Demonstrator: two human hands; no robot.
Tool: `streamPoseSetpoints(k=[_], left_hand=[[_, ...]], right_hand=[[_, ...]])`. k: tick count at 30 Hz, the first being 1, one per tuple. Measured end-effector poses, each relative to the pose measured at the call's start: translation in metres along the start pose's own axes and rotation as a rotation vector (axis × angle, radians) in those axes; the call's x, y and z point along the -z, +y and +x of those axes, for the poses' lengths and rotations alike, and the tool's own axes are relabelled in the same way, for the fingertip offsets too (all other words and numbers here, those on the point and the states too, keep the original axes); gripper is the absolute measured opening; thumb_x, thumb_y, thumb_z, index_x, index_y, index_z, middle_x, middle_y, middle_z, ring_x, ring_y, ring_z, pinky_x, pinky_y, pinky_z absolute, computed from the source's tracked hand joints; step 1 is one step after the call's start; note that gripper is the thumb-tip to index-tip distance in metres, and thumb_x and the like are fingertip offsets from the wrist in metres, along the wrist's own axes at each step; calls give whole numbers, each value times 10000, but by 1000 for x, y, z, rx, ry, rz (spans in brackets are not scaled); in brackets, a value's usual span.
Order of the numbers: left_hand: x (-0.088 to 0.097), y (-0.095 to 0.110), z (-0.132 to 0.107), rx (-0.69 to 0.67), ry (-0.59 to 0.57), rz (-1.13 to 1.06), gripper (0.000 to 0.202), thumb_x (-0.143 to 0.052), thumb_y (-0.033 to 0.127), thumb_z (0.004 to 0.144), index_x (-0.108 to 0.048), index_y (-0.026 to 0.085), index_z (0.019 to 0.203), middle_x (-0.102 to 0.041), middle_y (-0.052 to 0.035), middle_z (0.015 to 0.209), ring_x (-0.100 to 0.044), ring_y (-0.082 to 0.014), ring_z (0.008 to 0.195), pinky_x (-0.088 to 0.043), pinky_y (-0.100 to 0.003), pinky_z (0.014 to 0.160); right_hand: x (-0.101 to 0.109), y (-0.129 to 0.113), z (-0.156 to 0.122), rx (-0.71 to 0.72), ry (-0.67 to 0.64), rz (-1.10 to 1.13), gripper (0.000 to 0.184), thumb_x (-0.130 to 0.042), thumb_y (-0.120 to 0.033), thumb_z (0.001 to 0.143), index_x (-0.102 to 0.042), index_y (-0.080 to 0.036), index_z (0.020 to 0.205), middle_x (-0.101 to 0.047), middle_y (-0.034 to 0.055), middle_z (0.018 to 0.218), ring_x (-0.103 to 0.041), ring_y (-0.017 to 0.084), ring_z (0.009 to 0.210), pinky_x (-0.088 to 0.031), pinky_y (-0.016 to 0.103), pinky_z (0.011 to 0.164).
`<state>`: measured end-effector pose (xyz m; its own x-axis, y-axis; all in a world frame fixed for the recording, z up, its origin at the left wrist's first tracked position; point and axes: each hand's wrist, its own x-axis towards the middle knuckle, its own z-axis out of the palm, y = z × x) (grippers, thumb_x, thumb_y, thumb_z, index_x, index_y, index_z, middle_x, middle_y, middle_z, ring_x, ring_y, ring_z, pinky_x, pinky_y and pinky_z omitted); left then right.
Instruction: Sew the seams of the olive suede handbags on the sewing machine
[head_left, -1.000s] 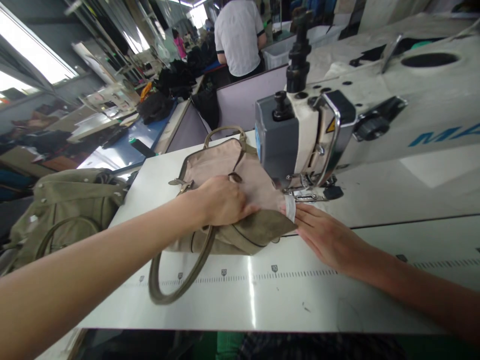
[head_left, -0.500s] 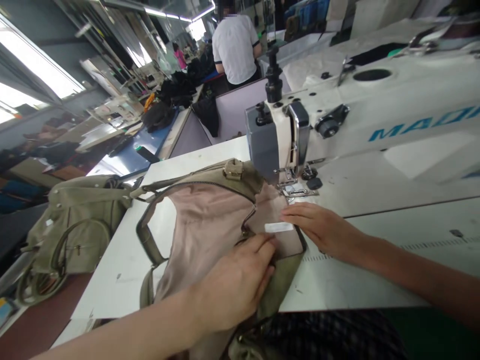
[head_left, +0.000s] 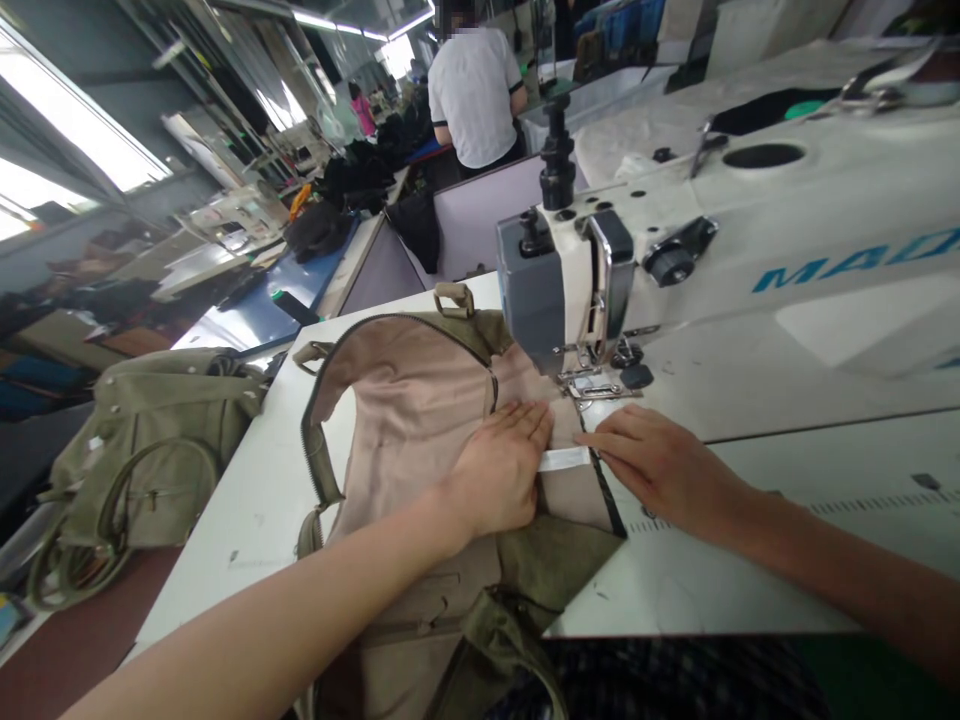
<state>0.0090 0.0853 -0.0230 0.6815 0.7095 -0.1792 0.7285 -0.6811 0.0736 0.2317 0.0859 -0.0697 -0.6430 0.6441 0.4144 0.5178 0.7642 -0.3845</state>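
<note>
An olive-green bag with its pinkish-beige lining [head_left: 405,430] turned outward lies spread on the white sewing table. My left hand [head_left: 506,470] rests flat on the lining, fingers stretched toward the presser foot [head_left: 592,385]. Beside those fingertips a white label [head_left: 566,459] lies across the lining close to its dark edge. My right hand [head_left: 656,455] pinches that edge at the label's right end, just in front of the presser foot. An open zipper [head_left: 309,435] curves round the lining's left side. The bag's olive strap [head_left: 517,640] hangs near the table's front edge.
The sewing machine head [head_left: 825,240] fills the right side, its needle area close beyond my hands. More olive bags [head_left: 157,450] are piled at the left. A person in a white shirt [head_left: 476,100] stands farther back with their back turned.
My left hand has moved up and flattened on the lining. The bag has shifted, showing more of its front part and strap. My right hand has shifted slightly and now pinches the edge by the label.
</note>
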Motion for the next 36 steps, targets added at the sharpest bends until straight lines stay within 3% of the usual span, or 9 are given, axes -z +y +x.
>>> streamPoseSetpoints(k=[10, 13, 15, 18, 21, 23, 26, 30, 36], left_hand=[[21, -28, 11, -102, -94, -27, 734, -546, 129, 713, -334, 19, 1407, -348, -187, 1473, -357, -245, 1354, -278, -376, 1129], [40, -2, -8, 0, -62, 8, 292, -419, 209, 906, -597, 80, 1098, -657, -150, 1064, -609, -254, 1013, -449, -436, 927], [42, 29, -31, 57, 0, -17, 358, -369, 350, 960, -618, 139, 814, -641, -78, 741, -613, -238, 746, -485, -450, 775], [20, 71, -62, -120, 259, -104, 356, -485, 452, 910, -564, 179, 695, -595, -10, 652, -570, -182, 661, -485, -410, 804], [-14, 91, -78, -190, 441, -35, 254, -535, 391, 893, -582, 196, 735, -681, -15, 909, -606, -188, 916, -327, -426, 1075], [-30, 95, -82, -79, 479, 15, 199, -537, 393, 887, -635, 223, 920, -637, -27, 1182, -515, -209, 1183, -141, -436, 1173], [-43, 98, -88, 90, 529, 45, 415, -525, 447, 885, -551, 246, 1248, -535, -67, 1349, -403, -215, 1321, -32, -457, 1189], [-54, 99, -102, 67, 409, 86, 572, -436, 454, 913, -440, 117, 1375, -414, -119, 1447, -321, -233, 1380, -24, -473, 1189], [-53, 74, -130, 72, 275, 184, 482, -302, 147, 949, -410, 231, 1411, -415, 3, 1455, -336, -149, 1372, -65, -389, 1203]], right_hand=[[-8, -7, -3, -53, -38, -69, 434, -431, -69, 845, -546, -125, 1260, -573, 147, 1072, -523, 291, 979, -476, 484, 847], [-4, -15, -11, -111, 51, 40, 431, -403, -80, 886, -504, -162, 1297, -576, 138, 1137, -542, 270, 1045, -479, 467, 897], [1, -24, -18, -243, 129, 187, 388, -420, -129, 917, -496, -190, 1292, -614, 115, 1107, -601, 232, 990, -531, 395, 844], [7, -35, -23, -458, 86, 515, 364, -442, -194, 927, -482, -201, 1289, -680, 73, 972, -676, 163, 738, -585, 266, 639], [9, -40, -24, -514, 4, 629, 367, -428, -184, 913, -506, -209, 1271, -693, 60, 948, -682, 140, 655, -584, 236, 588], [8, -42, -25, -474, 3, 543, 355, -445, -173, 899, -544, -224, 1236, -689, 54, 958, -676, 143, 671, -577, 242, 591], [7, -49, -30, -296, -6, 355, 319, -489, -148, 885, -591, -226, 1177, -674, 64, 972, -642, 188, 815, -555, 316, 712], [7, -59, -36, -106, -123, 271, 232, -472, -99, 898, -643, -193, 1024, -634, 62, 838, -573, 217, 829, -505, 358, 731], [7, -67, -42, 36, -36, 98, 207, -459, -132, 935, -657, -156, 876, -617, 118, 1022, -542, 267, 1051, -490, 423, 886]])
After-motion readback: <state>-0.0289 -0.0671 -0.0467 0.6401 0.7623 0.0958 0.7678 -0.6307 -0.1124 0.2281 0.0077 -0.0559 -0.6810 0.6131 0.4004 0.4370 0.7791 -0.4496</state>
